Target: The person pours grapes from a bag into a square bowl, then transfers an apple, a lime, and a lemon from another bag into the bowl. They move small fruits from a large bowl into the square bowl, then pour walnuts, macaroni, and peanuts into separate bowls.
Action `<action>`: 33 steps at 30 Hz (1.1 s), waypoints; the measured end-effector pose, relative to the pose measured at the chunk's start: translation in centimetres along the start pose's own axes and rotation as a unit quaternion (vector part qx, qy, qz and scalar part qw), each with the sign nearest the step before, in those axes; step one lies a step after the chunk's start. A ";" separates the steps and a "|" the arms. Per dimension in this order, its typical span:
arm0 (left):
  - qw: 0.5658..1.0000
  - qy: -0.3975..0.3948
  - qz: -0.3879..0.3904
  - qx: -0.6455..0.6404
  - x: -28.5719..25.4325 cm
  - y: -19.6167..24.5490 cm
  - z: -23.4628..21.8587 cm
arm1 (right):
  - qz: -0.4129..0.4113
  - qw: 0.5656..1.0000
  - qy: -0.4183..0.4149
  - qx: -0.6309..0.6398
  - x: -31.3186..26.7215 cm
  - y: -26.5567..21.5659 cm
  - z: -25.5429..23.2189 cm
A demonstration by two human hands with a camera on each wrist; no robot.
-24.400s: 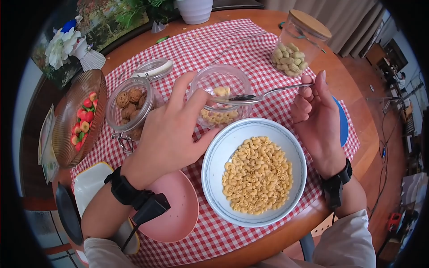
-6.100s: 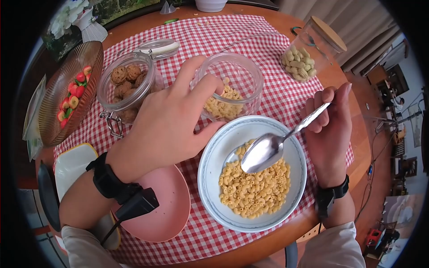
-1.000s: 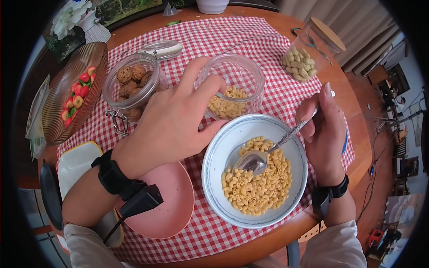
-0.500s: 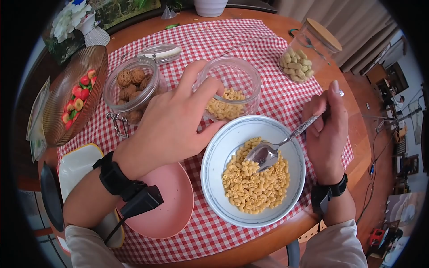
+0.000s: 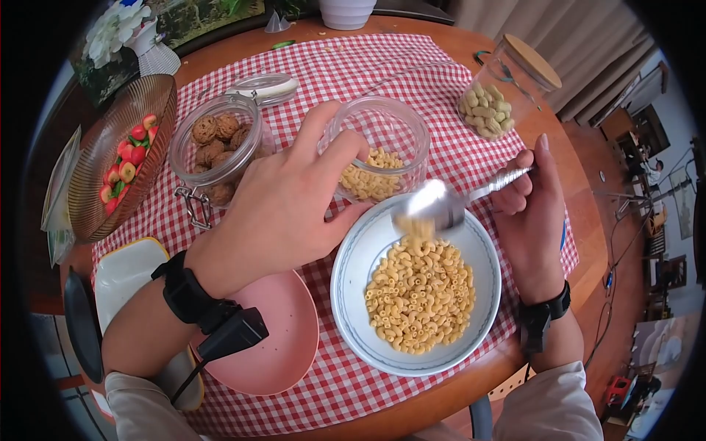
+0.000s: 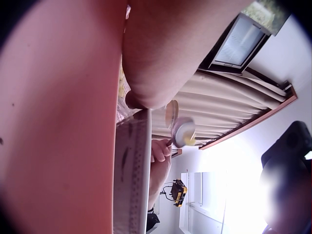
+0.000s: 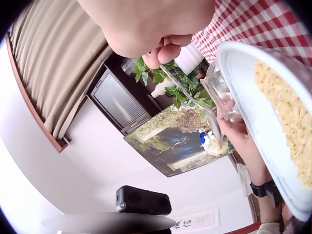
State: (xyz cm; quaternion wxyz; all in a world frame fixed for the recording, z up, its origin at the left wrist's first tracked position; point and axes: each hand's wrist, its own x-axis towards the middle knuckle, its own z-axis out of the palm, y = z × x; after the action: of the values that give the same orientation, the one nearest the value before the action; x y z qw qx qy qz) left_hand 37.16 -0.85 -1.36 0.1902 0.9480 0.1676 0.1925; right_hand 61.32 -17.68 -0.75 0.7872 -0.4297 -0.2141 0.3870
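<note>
My right hand [image 5: 531, 220] pinches the handle of a metal spoon [image 5: 441, 206], which is blurred by motion. The spoon is raised over the far side of a white bowl with a blue-patterned rim [image 5: 346, 316]. Elbow macaroni [image 5: 419, 229] shows at its tip, and more macaroni [image 5: 423, 294] covers the bowl's bottom. In the right wrist view the spoon [image 7: 187, 95] extends from the fingertips toward the jar. My left hand [image 5: 283, 191] holds a clear jar [image 5: 415, 125], fingers bent at its rim and thumb beside the bowl. Some macaroni [image 5: 371, 176] lies inside the jar.
Left of the jar stands an open clip-top jar of walnuts [image 5: 213, 143]. A pink plate [image 5: 276, 345] and a white dish [image 5: 132, 268] lie under the left forearm. A glass bowl [image 5: 88, 184] holds red fruit. A lidded peanut jar [image 5: 489, 106] stands back right.
My right hand has lifted the spoon out of the macaroni in the bowl, up toward the jar, with some macaroni at its tip. My left hand stays at the jar.
</note>
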 end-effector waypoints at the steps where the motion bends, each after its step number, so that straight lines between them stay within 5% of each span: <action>1: 1.000 -0.008 -0.007 -0.004 0.0 0.1 -0.1 | 0.002 0.999 0.041 0.029 0.0 -0.1 0.3; 5: 1.000 0.021 0.008 0.008 0.0 -0.1 0.3 | -0.023 0.997 0.077 -0.017 -0.4 -0.2 1.0; 11: 1.000 0.002 0.004 -0.003 0.0 -0.1 0.1 | -0.048 0.998 -0.041 -0.017 -0.6 -0.5 -0.1; 18: 1.000 0.008 0.005 -0.005 0.0 -0.1 0.2 | -0.164 0.957 -0.067 -0.227 -1.4 0.0 0.7; 23: 1.000 0.016 0.014 0.002 -0.1 -0.1 0.3 | -0.126 0.950 -0.144 -0.246 -1.9 0.1 1.2; 28: 1.000 0.010 0.003 -0.005 0.0 0.0 0.1 | -0.022 0.975 -0.069 -0.211 -1.2 -0.2 1.0; 33: 1.000 0.010 0.005 -0.005 0.0 -0.1 0.1 | -0.001 0.983 -0.051 -0.179 -0.6 -0.2 0.8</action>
State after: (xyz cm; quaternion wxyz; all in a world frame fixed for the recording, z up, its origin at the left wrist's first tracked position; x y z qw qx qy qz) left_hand 37.18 -0.86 -1.52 0.1928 0.9458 0.1637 0.2036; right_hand 60.49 -17.84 -0.20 0.6863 -0.5431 -0.3201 0.3627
